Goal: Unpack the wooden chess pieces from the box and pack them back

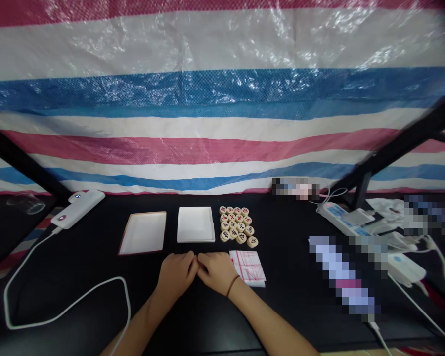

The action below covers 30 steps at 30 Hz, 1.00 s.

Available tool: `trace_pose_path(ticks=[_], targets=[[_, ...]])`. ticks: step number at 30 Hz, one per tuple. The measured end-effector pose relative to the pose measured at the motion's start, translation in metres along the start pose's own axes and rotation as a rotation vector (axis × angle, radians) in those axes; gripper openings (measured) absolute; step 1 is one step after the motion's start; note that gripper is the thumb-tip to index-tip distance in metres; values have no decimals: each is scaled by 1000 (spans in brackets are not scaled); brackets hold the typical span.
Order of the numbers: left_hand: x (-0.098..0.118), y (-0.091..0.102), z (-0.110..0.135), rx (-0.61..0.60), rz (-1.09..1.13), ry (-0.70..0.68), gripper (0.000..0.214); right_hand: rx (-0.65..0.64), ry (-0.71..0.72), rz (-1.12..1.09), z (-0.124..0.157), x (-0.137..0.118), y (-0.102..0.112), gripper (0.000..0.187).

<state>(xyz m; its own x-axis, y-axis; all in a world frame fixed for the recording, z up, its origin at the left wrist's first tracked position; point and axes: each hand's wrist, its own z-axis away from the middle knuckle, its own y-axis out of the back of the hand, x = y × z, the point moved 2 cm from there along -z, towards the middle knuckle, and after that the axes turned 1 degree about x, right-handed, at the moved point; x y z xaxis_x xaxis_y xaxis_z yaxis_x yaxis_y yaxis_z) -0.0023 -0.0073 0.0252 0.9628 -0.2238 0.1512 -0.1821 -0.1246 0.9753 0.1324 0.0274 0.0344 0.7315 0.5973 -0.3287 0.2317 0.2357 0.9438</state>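
My left hand (178, 271) and my right hand (215, 269) rest on the black table, knuckles touching. Both are curled into loose fists, and nothing shows in either. Just beyond them stands a shallow white box (196, 225), and left of it lies a box lid (144, 232), white inside with a brown-red edge. Several round wooden Chinese chess pieces (237, 225) with red and black characters are grouped right of the white box, some stacked. A folded paper chessboard (249, 267) with red lines lies beside my right hand, partly behind its wrist.
A white power strip (77, 208) sits at the back left, its cable (70, 309) looping across the table and by my left forearm. Another power strip (350, 225) with plugs and cables is on the right, near a blurred-out object (343, 277). Striped plastic sheeting (207, 148) hangs behind.
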Motion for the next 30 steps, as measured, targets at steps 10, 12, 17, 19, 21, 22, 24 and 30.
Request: trace_pose_path(ticks=[10,12,17,19,21,22,24,30], targets=[[6,0,2,44,12,134,27,-39,7,12,-1,-2,5,16],[6,0,2,25,20,137,28,-29,8,13,0,-3,5,17],[1,2,-4,-15,20,75,27,-5,-12,17,1,-2,3,14],[-1,3,-8,-39,13,35,27,17,-17,17,0,-2,2,13],[-2,3,-11,-55,20,13,26,36,-18,11,0,-1,1,13],[-3,3,-12,-58,28,13,26,41,-21,7,0,-1,0,13],[-3,4,-12,-53,49,26,27,48,-30,4,0,-1,-1,15],[-3,7,-7,-49,102,44,28,67,-48,-18,0,-2,0,17]])
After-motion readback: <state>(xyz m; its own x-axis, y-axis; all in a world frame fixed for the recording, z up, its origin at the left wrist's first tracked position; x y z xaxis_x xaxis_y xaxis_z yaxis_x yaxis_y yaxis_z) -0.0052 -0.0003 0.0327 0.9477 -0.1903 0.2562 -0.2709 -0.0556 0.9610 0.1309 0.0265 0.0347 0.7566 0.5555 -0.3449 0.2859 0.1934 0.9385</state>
